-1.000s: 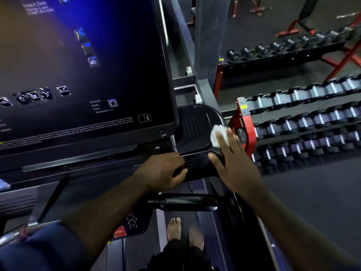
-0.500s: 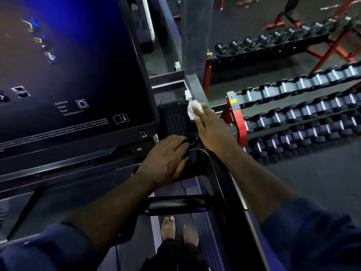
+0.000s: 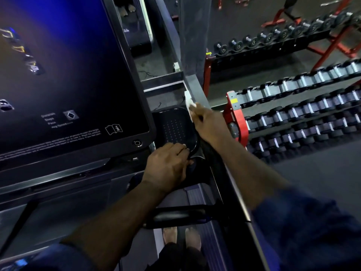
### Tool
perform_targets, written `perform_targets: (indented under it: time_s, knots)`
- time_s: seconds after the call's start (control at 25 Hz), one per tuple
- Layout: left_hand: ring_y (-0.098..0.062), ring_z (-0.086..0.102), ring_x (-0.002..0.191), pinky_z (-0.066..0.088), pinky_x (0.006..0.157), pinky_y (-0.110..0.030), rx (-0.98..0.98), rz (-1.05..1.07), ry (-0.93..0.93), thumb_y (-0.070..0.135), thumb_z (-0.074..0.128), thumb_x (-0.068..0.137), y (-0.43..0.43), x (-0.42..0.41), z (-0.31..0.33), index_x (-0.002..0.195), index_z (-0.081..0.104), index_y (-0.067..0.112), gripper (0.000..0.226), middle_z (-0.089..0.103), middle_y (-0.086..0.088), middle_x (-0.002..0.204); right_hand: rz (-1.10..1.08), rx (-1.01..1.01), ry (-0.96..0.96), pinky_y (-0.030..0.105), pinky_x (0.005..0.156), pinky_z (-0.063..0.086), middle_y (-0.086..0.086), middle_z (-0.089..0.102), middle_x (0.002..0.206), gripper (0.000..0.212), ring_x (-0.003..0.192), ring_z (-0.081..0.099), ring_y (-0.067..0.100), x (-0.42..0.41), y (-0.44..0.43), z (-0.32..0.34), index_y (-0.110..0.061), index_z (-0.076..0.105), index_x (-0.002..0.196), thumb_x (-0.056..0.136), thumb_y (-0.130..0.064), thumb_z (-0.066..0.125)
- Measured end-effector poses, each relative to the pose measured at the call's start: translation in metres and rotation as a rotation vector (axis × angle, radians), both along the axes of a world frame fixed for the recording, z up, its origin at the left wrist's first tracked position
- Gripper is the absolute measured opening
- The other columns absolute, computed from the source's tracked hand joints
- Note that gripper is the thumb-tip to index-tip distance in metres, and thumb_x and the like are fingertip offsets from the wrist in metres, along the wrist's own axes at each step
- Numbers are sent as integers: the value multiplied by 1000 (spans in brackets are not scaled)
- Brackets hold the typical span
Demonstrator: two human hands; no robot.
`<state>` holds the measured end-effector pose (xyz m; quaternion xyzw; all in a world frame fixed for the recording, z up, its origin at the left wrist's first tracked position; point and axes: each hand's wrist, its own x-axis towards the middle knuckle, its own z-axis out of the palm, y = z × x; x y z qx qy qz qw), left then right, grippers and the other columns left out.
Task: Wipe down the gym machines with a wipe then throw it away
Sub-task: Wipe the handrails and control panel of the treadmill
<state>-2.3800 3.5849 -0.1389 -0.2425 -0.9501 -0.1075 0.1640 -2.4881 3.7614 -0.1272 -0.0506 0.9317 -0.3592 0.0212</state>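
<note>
Treadmill console with dark touchscreen (image 3: 64, 79) and a black dotted side tray (image 3: 173, 128). The right hand (image 3: 210, 125) presses a white wipe (image 3: 190, 106), held under its fingers, against the tray's far outer rim. The left hand (image 3: 168, 165), fingers curled, grips the tray's near edge. Beyond the right hand stand red-framed dumbbell racks (image 3: 297, 114) on dark gym flooring (image 3: 322, 173); below both hands, bare feet (image 3: 181, 237) rest on the belt.

Open-book info icon on the treadmill screen (image 3: 68, 85); its small white text too blurred.
</note>
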Motion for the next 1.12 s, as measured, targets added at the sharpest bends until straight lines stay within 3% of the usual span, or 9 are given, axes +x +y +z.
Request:
perform_targets:
  time_s: [0.16,0.28,0.4,0.56,0.68,0.84,0.96,1.04,1.12]
  knots:
    - [-28,66,81,58,64,-40,-8,3,11,28,66,91,4,1,-1,101,78,10,23,74,-5,101,-42,-58,-80,9,99,36,3,67,140,39,125,64,16,-3,10,0,-28,60,146,109,-36,52]
    - [-27,67,78,57,59,-38,-10,26,40,34,66,89,6,0,0,97,78,11,27,74,-3,96,-142,-91,-32,-5,88,35,-7,73,129,38,109,65,-10,85,43,0,-32,63,142,106,-42,56]
    - [-27,66,77,57,57,-37,-4,58,9,29,81,82,8,1,2,90,76,12,20,72,-3,92,-109,-60,-46,10,88,52,-16,71,127,29,103,61,-21,197,65,0,-35,68,130,104,-45,59]
    - [-29,67,92,60,71,-38,-6,90,-125,30,94,74,12,14,12,100,76,10,37,71,-6,105,-50,-7,-13,26,105,52,-2,47,159,41,132,59,7,240,66,5,-35,63,143,102,-30,65]
    - [-33,59,119,54,101,-45,20,-38,-231,40,80,88,5,40,15,125,70,8,50,63,-13,133,17,122,66,40,104,54,0,35,167,49,132,60,27,168,45,-7,-42,46,153,106,-35,55]
    - [-29,64,100,53,81,-44,-172,-123,-422,70,38,97,-7,81,20,115,67,17,63,66,-5,109,56,205,20,53,123,33,-2,22,172,54,156,27,29,119,29,-8,-48,35,157,107,-34,50]
    - [-22,63,101,52,78,-39,-284,-92,-582,86,10,92,-11,91,25,106,64,24,83,64,2,106,-8,131,101,43,111,49,1,50,158,47,136,57,23,175,50,-4,-45,46,152,106,-35,51]
    - [-21,62,104,50,79,-39,-310,-117,-655,82,13,95,-8,92,25,105,60,25,75,62,3,108,-108,80,102,29,99,56,-1,67,139,42,116,70,15,237,63,1,-42,56,144,103,-34,58]
    - [-24,63,105,53,83,-41,-333,-158,-668,80,19,99,-5,92,22,103,59,28,66,63,1,110,-156,132,63,24,99,54,1,67,140,40,120,69,13,293,62,4,-38,64,139,99,-32,66]
